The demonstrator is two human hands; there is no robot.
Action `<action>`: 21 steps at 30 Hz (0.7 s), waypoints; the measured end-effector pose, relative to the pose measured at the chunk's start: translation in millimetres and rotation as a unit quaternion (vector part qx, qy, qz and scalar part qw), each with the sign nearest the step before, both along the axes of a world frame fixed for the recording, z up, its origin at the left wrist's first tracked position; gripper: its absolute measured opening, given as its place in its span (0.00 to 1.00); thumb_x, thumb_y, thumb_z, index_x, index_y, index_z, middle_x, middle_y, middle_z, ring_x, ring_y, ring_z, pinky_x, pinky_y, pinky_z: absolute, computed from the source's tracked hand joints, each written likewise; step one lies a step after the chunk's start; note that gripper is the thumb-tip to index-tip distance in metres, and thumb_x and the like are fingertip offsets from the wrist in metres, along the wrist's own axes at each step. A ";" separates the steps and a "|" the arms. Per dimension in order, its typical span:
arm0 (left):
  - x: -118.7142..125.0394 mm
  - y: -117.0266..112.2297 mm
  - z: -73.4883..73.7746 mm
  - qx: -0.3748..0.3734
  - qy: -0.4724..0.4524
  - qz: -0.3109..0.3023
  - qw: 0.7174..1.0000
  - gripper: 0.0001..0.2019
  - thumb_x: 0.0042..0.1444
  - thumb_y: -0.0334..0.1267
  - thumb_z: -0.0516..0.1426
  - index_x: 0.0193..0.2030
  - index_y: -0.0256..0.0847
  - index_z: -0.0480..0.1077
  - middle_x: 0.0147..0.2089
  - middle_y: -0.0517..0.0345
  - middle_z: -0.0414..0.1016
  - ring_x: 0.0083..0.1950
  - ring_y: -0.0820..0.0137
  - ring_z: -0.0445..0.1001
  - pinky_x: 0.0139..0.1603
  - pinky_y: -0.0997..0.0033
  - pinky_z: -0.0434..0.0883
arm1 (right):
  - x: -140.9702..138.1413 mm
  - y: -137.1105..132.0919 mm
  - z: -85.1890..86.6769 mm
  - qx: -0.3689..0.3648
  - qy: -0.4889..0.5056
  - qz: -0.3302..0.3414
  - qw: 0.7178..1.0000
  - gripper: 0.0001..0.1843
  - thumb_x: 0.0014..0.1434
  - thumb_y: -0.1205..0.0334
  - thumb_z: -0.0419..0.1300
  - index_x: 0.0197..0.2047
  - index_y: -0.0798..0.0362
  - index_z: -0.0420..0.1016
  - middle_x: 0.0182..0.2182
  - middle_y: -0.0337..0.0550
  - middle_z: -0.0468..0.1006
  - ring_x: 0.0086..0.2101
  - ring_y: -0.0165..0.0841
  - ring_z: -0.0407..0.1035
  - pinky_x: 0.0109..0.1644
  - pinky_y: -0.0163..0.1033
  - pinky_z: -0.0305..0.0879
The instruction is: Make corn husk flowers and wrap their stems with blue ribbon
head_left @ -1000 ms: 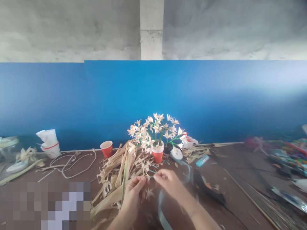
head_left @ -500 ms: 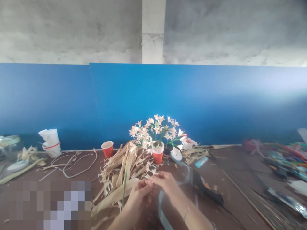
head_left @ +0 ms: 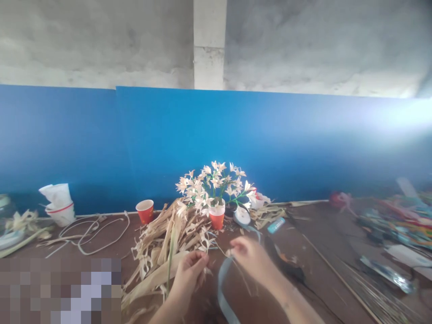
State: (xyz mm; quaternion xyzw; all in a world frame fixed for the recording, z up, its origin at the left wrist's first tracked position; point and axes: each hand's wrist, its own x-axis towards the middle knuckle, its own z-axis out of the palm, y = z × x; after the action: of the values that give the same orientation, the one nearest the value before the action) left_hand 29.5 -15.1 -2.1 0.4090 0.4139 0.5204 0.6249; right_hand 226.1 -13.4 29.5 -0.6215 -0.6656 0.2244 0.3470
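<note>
My left hand [head_left: 191,271] is closed in a pinch on a small pale flower [head_left: 204,243] that looks made of dried husk. To its right, my right hand [head_left: 249,257] has its fingers pinched together, with thin pale fibre strands [head_left: 240,266] hanging at the fingertips. The two hands are apart. Beneath and between them a light blue ribbon [head_left: 222,288] curls over the brown table [head_left: 205,310]. Behind the left hand lies a heap of dried husks [head_left: 162,243]. A bunch of pale flowers on green stems [head_left: 216,180] stands in a red and white paper cup [head_left: 216,218].
Another paper cup [head_left: 145,212] and a white cable [head_left: 94,234] are at the left. A black glue gun [head_left: 286,266] lies right of my right hand, near a ribbon roll [head_left: 242,218]. Thin sticks [head_left: 357,292] and coloured clutter [head_left: 398,220] cover the right side. A blue panel [head_left: 216,135] closes the back.
My hands were together; the right has moved away to the right, and fibre strands now show at its fingertips. The flower shows more clearly above my left fingers. The view has shifted slightly right.
</note>
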 end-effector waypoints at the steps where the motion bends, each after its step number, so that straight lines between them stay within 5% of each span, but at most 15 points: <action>1: -0.5 0.5 0.9 0.002 -0.008 -0.001 1.000 0.20 0.38 0.52 0.66 0.22 0.36 0.68 0.12 0.68 0.62 0.11 0.86 0.47 0.13 0.82 0.40 | 16.5 -3.6 3.0 0.018 -0.087 -0.051 0.995 0.12 0.51 0.68 0.55 0.39 0.53 0.76 0.38 0.47 0.78 0.39 0.39 0.72 0.44 0.41 0.63; 5: -0.7 2.8 2.9 -0.012 -0.034 -0.010 0.999 0.21 0.38 0.53 0.66 0.20 0.36 0.68 0.11 0.71 0.57 0.12 0.87 0.43 0.14 0.81 0.38 | 66.2 -20.6 5.4 -0.045 -0.368 -0.215 0.904 0.21 0.46 0.75 0.54 0.45 0.57 0.71 0.42 0.57 0.74 0.46 0.50 0.68 0.43 0.48 0.62; 8: -0.2 2.0 5.5 -0.012 -0.037 -0.017 0.999 0.21 0.38 0.53 0.66 0.20 0.35 0.69 0.10 0.73 0.51 0.12 0.86 0.41 0.15 0.80 0.37 | 76.2 -29.0 -3.7 -0.097 -0.411 -0.218 0.880 0.20 0.46 0.79 0.52 0.43 0.58 0.69 0.41 0.59 0.74 0.45 0.50 0.69 0.43 0.49 0.61; 15: -1.2 -1.1 9.6 -0.007 -0.059 -0.008 0.998 0.20 0.40 0.51 0.66 0.20 0.35 0.69 0.10 0.72 0.49 0.12 0.85 0.42 0.15 0.78 0.38 | 85.8 -21.4 -12.3 -0.099 -0.371 -0.141 0.913 0.18 0.50 0.75 0.52 0.46 0.59 0.67 0.45 0.61 0.73 0.46 0.49 0.69 0.44 0.47 0.62; 18: -0.1 1.1 6.1 -0.015 -0.067 -0.009 0.998 0.21 0.39 0.52 0.67 0.19 0.35 0.68 0.10 0.72 0.50 0.12 0.86 0.41 0.15 0.79 0.37 | 85.7 -16.8 -1.5 -0.042 -0.272 -0.124 0.953 0.18 0.52 0.70 0.52 0.47 0.57 0.66 0.45 0.57 0.73 0.44 0.46 0.70 0.43 0.44 0.63; 21: 0.8 2.7 3.3 -0.020 -0.071 -0.014 0.997 0.22 0.38 0.53 0.67 0.20 0.35 0.68 0.10 0.73 0.49 0.13 0.86 0.40 0.15 0.79 0.36 | 66.8 -16.2 9.1 0.035 -0.118 -0.002 0.992 0.13 0.53 0.62 0.53 0.42 0.51 0.70 0.35 0.46 0.77 0.36 0.40 0.72 0.38 0.39 0.65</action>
State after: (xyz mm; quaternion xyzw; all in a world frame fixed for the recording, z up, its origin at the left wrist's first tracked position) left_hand 30.3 -12.5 1.1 0.3639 0.3729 0.5308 0.6684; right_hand 292.8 -29.7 38.6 -0.6325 -0.7078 0.1258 0.2882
